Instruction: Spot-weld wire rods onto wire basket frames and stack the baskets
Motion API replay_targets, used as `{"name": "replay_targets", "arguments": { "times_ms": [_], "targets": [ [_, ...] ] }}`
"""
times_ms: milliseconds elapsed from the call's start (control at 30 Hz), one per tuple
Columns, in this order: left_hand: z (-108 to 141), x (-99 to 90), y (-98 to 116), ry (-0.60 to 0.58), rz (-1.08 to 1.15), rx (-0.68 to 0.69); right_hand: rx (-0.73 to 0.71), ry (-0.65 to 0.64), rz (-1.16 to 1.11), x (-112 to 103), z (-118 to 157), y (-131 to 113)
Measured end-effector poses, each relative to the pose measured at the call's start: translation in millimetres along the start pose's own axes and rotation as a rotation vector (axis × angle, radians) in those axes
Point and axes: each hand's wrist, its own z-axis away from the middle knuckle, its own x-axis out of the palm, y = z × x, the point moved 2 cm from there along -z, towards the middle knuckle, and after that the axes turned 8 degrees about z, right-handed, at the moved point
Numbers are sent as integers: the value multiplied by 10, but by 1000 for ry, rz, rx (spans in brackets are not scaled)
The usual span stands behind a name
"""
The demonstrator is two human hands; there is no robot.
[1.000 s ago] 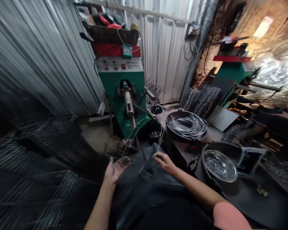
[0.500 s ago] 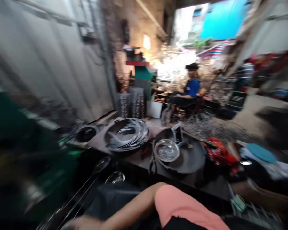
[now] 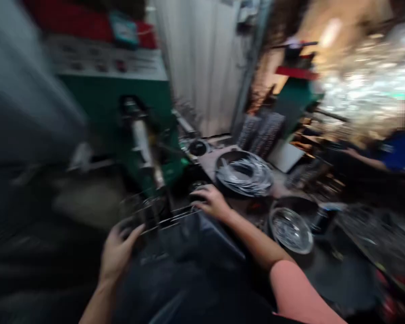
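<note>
Motion blurs both of my hands. My left hand point(image 3: 119, 252) is curled at one end of a long, shiny piece of thin metal rods point(image 3: 175, 218), thumb stretched along it. At the other end, my right hand point(image 3: 211, 202) has its fingers bent around a dark rounded part. The parallel rods run between the two hands above a dark apron or cloth point(image 3: 195, 265) over my lap. Exactly what the fingers grip is smeared.
A green machine point(image 3: 148, 90) stands ahead. To the right are a pan of coiled metal strips point(image 3: 246, 173), a clear bowl of small shiny parts point(image 3: 292, 229) in a wide dark pan point(image 3: 337, 274), and a phone point(image 3: 320, 220). A person in blue point(image 3: 401, 148) sits far right.
My view has swung left and down, so the pans shift right and the green machine appears. Both hands now show at the rod piece; earlier one blurred hand was at the lower left.
</note>
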Motion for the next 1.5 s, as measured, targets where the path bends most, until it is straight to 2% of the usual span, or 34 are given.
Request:
{"name": "replay_targets", "arguments": {
  "times_ms": [33, 100, 233, 400, 467, 633, 833, 1067, 1500],
  "targets": [
    [50, -149, 41, 78, -15, 49, -35, 6, 9, 1, -136, 112],
    [72, -287, 101, 145, -36, 116, -115, -94, 30, 131, -379, 247],
    [-26, -287, 166, 152, 37, 139, -188, -341, -31, 407, -554, 248],
    [-85, -338, 210, 173, 68, 94, -87, -532, -316, 519, -570, 223],
    [-129, -362, 223, 144, 46, 68, -44, -523, -378, 558, -611, 239],
    [-290, -295, 247, 69, -47, 41, 17, -353, -453, 681, -826, 235],
    [-494, -136, 249, 14, -32, 96, -157, -220, -223, 790, -1154, 161],
    [-703, -77, 163, 29, -42, 120, -278, -274, -74, 891, -1317, 232],
    [-780, 25, 195, -8, -57, 62, -321, -315, -40, 870, -1417, 366]
  ]
}}
